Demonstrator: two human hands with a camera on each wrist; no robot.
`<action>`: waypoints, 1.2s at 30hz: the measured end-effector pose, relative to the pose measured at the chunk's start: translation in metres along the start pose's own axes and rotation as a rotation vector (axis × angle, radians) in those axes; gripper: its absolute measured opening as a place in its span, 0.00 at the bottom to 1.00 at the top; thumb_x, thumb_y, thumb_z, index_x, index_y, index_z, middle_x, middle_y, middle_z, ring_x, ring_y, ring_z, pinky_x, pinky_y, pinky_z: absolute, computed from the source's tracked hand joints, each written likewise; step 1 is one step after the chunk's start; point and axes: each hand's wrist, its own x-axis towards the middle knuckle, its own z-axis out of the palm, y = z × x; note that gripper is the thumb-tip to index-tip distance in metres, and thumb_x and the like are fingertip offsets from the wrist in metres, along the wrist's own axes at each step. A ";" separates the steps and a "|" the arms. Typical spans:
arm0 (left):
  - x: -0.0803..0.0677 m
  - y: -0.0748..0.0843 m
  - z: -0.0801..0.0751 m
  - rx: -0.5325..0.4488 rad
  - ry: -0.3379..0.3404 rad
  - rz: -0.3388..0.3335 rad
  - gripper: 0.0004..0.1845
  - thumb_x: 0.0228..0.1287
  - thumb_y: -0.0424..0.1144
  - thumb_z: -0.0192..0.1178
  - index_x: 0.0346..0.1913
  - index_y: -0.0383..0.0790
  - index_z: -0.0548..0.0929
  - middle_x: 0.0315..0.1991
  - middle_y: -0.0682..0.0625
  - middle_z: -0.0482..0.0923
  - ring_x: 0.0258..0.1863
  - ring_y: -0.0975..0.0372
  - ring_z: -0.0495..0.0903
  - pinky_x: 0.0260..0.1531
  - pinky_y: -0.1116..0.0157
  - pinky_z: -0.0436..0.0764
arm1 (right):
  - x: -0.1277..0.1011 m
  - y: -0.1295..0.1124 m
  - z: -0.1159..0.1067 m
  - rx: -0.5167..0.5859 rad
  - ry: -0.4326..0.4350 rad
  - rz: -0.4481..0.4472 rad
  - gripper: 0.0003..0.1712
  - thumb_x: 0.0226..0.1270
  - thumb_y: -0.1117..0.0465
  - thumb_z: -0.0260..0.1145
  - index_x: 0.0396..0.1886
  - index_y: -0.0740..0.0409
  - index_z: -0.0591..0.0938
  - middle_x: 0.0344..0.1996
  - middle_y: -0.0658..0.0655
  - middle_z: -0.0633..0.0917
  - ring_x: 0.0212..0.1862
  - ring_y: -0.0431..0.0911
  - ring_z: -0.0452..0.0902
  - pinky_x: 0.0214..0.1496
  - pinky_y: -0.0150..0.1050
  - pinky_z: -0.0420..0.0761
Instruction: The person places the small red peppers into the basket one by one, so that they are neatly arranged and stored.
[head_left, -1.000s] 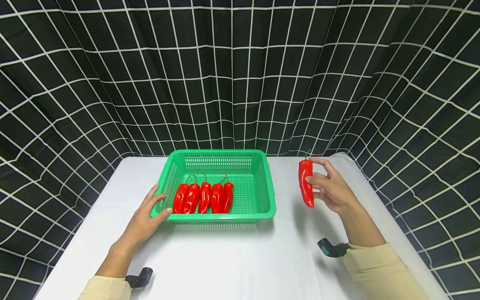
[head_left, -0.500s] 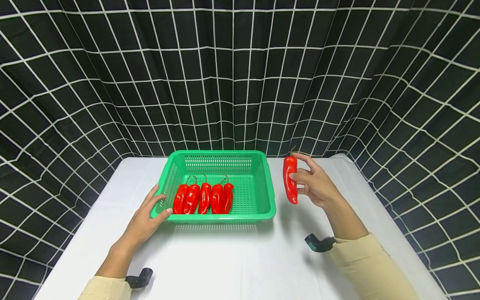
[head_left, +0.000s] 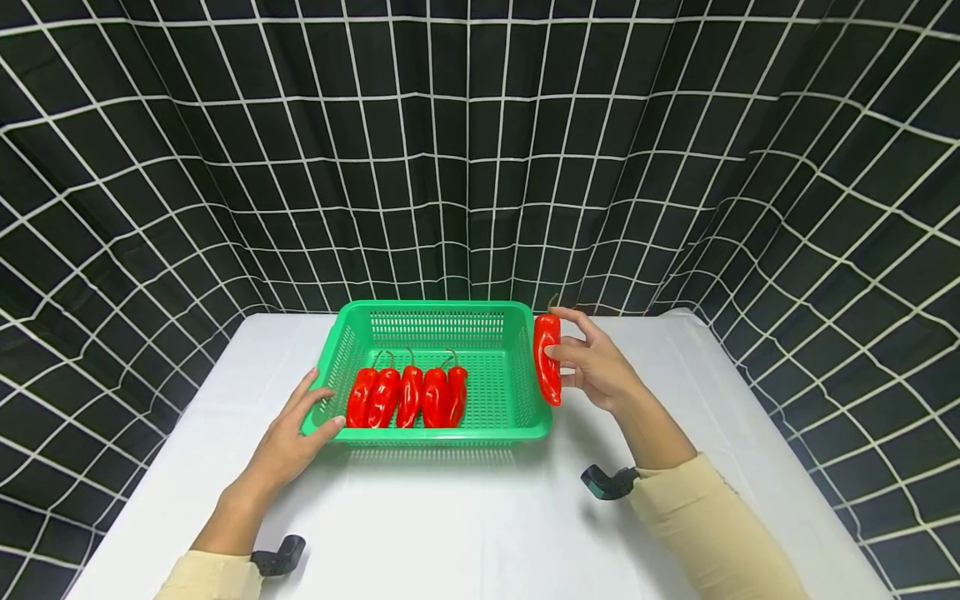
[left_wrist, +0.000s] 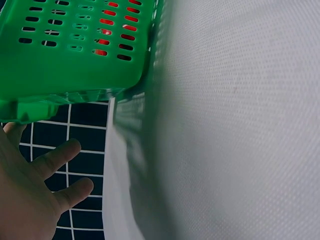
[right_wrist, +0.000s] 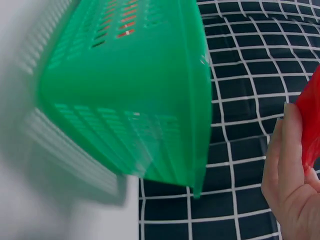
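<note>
Right hand (head_left: 596,367) pinching red pepper (head_left: 547,358) upright over green basket's (head_left: 432,432) right rim, clear of the row of five. Left hand (head_left: 291,433), fingers relaxed, touching near-left corner, likely steadying it on the desk (head_left: 450,517).

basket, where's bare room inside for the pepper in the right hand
The right half of the basket floor is bare, between the row of five peppers and the right wall. The held pepper in the right hand is at that wall. The left half is crowded.
</note>
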 end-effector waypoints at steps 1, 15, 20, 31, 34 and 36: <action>0.000 0.001 0.000 0.000 0.000 0.001 0.25 0.65 0.53 0.59 0.60 0.43 0.74 0.76 0.49 0.48 0.69 0.42 0.55 0.54 0.32 0.61 | 0.002 0.001 0.002 0.005 -0.004 0.002 0.41 0.62 0.67 0.66 0.72 0.46 0.61 0.55 0.66 0.74 0.50 0.58 0.76 0.43 0.53 0.81; 0.000 -0.004 0.003 0.006 0.006 0.013 0.25 0.65 0.53 0.60 0.60 0.42 0.74 0.75 0.49 0.48 0.68 0.42 0.57 0.54 0.33 0.62 | 0.018 0.019 0.031 0.024 -0.065 0.035 0.38 0.65 0.70 0.61 0.72 0.48 0.61 0.47 0.66 0.77 0.42 0.56 0.79 0.37 0.50 0.83; 0.001 -0.006 0.003 0.013 0.010 0.012 0.26 0.65 0.54 0.59 0.60 0.43 0.74 0.76 0.50 0.48 0.68 0.43 0.57 0.54 0.33 0.62 | 0.023 0.025 0.037 0.016 -0.067 0.034 0.36 0.65 0.70 0.61 0.70 0.45 0.63 0.47 0.66 0.77 0.43 0.56 0.77 0.37 0.50 0.83; 0.000 -0.002 0.001 0.005 0.010 0.011 0.25 0.65 0.52 0.60 0.60 0.43 0.74 0.75 0.49 0.48 0.68 0.42 0.57 0.54 0.33 0.62 | 0.035 0.037 0.049 -0.048 -0.050 0.055 0.36 0.63 0.69 0.63 0.69 0.43 0.65 0.46 0.66 0.78 0.43 0.55 0.78 0.40 0.53 0.82; 0.000 -0.001 0.001 0.005 0.007 0.004 0.25 0.65 0.52 0.60 0.60 0.43 0.74 0.75 0.49 0.48 0.69 0.42 0.56 0.54 0.33 0.61 | 0.037 0.038 0.053 -0.046 -0.045 0.061 0.36 0.62 0.70 0.63 0.68 0.43 0.66 0.45 0.66 0.78 0.42 0.55 0.78 0.39 0.51 0.83; 0.001 -0.002 0.002 0.007 0.005 0.001 0.25 0.65 0.51 0.60 0.60 0.42 0.74 0.76 0.50 0.48 0.69 0.42 0.56 0.54 0.33 0.61 | 0.039 0.040 0.055 -0.051 -0.040 0.072 0.36 0.62 0.70 0.63 0.68 0.43 0.66 0.44 0.66 0.78 0.42 0.55 0.78 0.39 0.50 0.83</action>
